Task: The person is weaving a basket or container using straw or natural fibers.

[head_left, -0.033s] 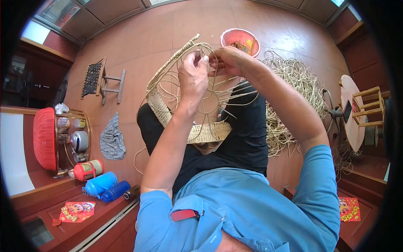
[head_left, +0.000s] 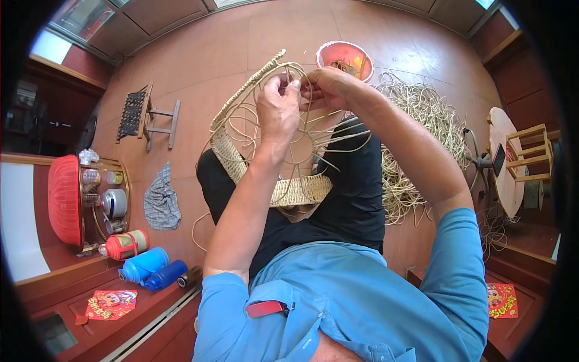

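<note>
A part-woven wicker basket [head_left: 300, 190] rests across my lap, with a plaited pale band along its left and near sides. Bare curved strands loop through its open middle around a thin ring. At the far rim my left hand [head_left: 278, 114] is closed, thumb and fingers pinching a cane strand. Just to its right, my right hand [head_left: 329, 87] is bent inward, its fingers closed round the looped cane of the same rim. Its fingertips are partly hidden behind the strands. The two hands almost touch.
A big heap of loose cane [head_left: 416, 139] lies right of my leg. Beyond my hands sits a red basin [head_left: 345, 59] with cane scraps. A small stool [head_left: 142, 114] and a grey cloth [head_left: 161, 199] are at the left, near several flasks [head_left: 145, 263]. A round wooden table [head_left: 503, 163] stands right.
</note>
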The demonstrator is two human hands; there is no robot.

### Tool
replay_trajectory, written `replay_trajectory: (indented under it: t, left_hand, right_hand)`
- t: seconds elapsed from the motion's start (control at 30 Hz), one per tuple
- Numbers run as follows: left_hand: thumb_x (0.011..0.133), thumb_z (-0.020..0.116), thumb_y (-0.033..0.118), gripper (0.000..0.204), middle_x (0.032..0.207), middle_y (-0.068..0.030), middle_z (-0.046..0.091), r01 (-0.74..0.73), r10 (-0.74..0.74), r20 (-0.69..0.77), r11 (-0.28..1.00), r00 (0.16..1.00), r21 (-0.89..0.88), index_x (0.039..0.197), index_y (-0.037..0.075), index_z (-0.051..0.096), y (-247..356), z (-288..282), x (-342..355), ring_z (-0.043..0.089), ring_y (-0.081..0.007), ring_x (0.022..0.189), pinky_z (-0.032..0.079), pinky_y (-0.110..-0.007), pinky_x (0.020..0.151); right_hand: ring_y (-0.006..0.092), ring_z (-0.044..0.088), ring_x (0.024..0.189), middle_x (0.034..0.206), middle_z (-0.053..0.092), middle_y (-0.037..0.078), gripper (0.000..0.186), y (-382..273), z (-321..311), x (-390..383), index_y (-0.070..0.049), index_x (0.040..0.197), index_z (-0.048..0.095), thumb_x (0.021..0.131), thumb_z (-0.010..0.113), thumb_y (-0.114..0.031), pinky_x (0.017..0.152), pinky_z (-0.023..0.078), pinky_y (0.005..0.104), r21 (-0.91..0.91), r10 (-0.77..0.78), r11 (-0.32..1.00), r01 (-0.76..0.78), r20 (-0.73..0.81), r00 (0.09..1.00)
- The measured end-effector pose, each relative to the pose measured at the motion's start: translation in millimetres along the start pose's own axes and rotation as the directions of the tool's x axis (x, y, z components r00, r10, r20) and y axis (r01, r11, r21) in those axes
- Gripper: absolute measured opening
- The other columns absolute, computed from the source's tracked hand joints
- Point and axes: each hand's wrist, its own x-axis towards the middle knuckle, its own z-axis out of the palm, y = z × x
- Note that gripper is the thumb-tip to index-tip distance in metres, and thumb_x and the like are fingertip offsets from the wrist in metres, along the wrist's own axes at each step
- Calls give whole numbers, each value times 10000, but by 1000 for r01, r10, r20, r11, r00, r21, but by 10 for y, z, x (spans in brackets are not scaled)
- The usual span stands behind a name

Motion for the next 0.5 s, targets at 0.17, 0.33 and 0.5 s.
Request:
replay_trajectory:
  t: [0.17, 0.33, 0.5]
  left_hand:
    - [1069, 751, 188, 226, 863, -19, 725, -51, 74, -184, 991, 980, 125, 1005, -28, 774, -72, 124, 46, 589, -104, 767, 509, -325, 725]
    - [1061, 764, 192, 248, 785, 10, 649, -46, 84, -167, 975, 982, 217, 932, -18, 738, -134, 86, 72, 547, -98, 720, 487, -341, 673]
    - [1052, 771, 184, 240, 769, -17, 658, -99, 148, -183, 963, 972, 252, 924, -15, 731, -95, 56, 43, 559, -115, 705, 488, -350, 666]
  right_hand:
    - [154, 666, 715, 892, 655, 39, 169, 13, -28, 0, 13, 1054, 708, 1059, 642, -143, 828, 734, 448, -102, -14, 995, 13, -11, 1000]
    - [113, 635, 713, 891, 640, 3, 162, 74, -384, 149, -70, 1044, 710, 1064, 676, -227, 652, 639, 326, -213, -268, 950, 228, -187, 945]
    - [71, 370, 489, 680, 446, -64, 178, 189, -1834, 513, -165, 896, 623, 1063, 641, -223, 426, 313, 277, -147, -374, 926, 348, -487, 789]
